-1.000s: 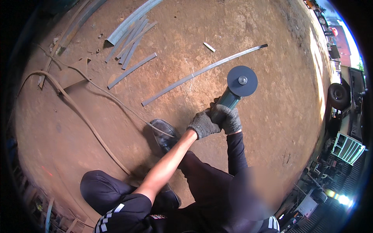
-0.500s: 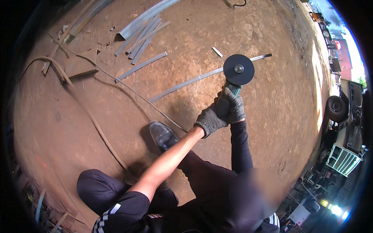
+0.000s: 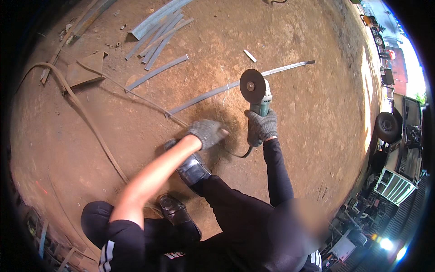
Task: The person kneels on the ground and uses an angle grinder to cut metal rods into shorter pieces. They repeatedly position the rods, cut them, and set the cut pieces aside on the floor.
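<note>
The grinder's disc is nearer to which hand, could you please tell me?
Right: the right hand grips the grinder just below the disc; the left hand is farther off, down and left.

Angle grinder: green body, pale grey head. Disc: brownish black, silvery centre. Left glove, right glove: mottled grey. Left sleeve: black, white stripes. Shoe: black. Metal bar: silver-grey. Stick: white. Hose: tan. Ground: reddish brown, paler blotches.
</note>
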Tool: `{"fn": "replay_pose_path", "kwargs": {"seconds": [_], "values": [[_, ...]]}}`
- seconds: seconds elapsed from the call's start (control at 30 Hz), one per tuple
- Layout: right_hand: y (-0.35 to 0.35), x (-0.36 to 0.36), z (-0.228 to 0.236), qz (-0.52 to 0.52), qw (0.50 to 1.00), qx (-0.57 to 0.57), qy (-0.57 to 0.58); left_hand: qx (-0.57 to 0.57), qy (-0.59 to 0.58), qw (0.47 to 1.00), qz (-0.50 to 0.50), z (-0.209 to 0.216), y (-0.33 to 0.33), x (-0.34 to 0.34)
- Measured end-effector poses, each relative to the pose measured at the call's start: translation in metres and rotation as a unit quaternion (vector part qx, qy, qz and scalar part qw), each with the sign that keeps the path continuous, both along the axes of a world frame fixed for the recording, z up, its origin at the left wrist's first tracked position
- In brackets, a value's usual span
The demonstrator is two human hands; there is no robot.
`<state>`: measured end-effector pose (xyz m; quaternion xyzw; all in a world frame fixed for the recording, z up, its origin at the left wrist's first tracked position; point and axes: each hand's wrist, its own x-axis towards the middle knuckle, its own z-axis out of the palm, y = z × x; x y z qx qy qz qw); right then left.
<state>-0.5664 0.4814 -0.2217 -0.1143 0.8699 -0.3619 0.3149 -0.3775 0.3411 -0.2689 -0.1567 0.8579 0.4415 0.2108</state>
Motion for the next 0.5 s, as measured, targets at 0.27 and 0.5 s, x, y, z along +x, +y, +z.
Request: {"fn": "replay_pose_path", "kwargs": {"seconds": [0.27, 0.5], "values": [[-0.009, -0.002, -0.018, 0.051, 0.994, 0.035, 0.086, -0.168, 0.229, 0.956, -0.074, -0.069, -0.033, 0.105], [-0.002, 0.001, -0.003, 0.066, 0.99, 0.09, 0.091, -0.287, 0.107, 0.944, -0.123, -0.002, -0.083, 0.084]]}}
